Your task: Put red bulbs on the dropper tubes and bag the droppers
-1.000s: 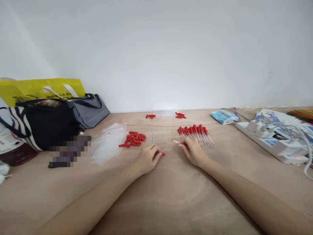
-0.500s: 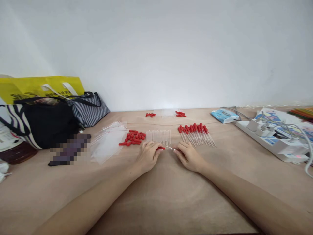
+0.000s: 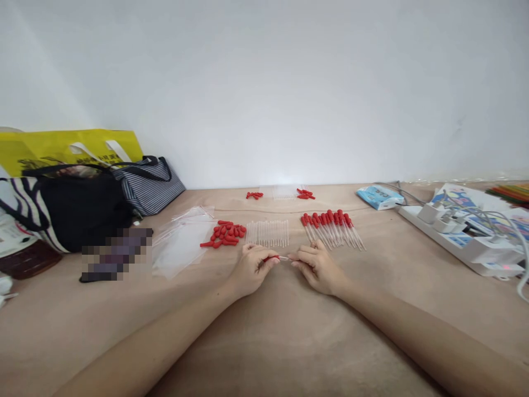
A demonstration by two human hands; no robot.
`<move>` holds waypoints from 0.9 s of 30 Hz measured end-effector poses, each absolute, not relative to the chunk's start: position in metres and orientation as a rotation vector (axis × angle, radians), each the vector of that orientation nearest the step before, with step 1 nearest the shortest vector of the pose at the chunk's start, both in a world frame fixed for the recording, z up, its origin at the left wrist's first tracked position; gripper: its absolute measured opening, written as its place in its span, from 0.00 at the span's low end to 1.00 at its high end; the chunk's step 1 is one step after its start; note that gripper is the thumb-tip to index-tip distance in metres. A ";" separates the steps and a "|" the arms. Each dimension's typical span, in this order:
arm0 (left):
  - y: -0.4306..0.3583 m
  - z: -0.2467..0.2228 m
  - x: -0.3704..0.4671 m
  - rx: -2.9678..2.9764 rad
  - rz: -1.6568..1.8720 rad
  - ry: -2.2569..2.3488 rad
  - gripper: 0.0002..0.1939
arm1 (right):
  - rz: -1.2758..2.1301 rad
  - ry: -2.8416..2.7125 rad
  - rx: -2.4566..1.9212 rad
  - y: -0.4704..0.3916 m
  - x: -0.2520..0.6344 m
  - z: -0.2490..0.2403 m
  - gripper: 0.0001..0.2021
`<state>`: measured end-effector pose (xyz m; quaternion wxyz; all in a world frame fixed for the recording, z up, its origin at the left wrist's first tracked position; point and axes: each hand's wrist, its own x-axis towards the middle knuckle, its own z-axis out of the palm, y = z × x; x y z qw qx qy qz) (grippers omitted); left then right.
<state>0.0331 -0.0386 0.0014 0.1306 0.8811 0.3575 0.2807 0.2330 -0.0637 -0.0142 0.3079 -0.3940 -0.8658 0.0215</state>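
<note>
Over the tabletop [image 3: 285, 342], my left grip [image 3: 253, 270] pinches a red cap [image 3: 273, 257], my right grip [image 3: 316, 268] a clear tube [image 3: 285, 258]. They now meet, the gap gone; joining seems underway.

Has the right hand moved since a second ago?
Yes: judged against the finished red-bulbed droppers, the right hand has shifted left and nearer the person, away from their clear stems.

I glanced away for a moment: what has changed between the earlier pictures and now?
The right hand moved left, bringing its clear tube to the red bulb in the left hand. Neither was let go. The loose bulbs, tube row and red-topped droppers stayed put.
</note>
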 end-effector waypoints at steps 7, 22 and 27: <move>-0.040 0.001 0.032 2.686 0.841 0.946 0.11 | -0.129 -2.352 -0.983 -0.065 0.233 -0.010 0.12; -0.042 -0.001 0.033 2.807 0.824 0.786 0.11 | 0.050 -2.377 -1.050 -0.069 0.226 -0.007 0.12; -0.043 0.000 0.035 2.843 0.771 0.789 0.12 | 0.100 -2.392 -1.048 -0.069 0.222 -0.009 0.11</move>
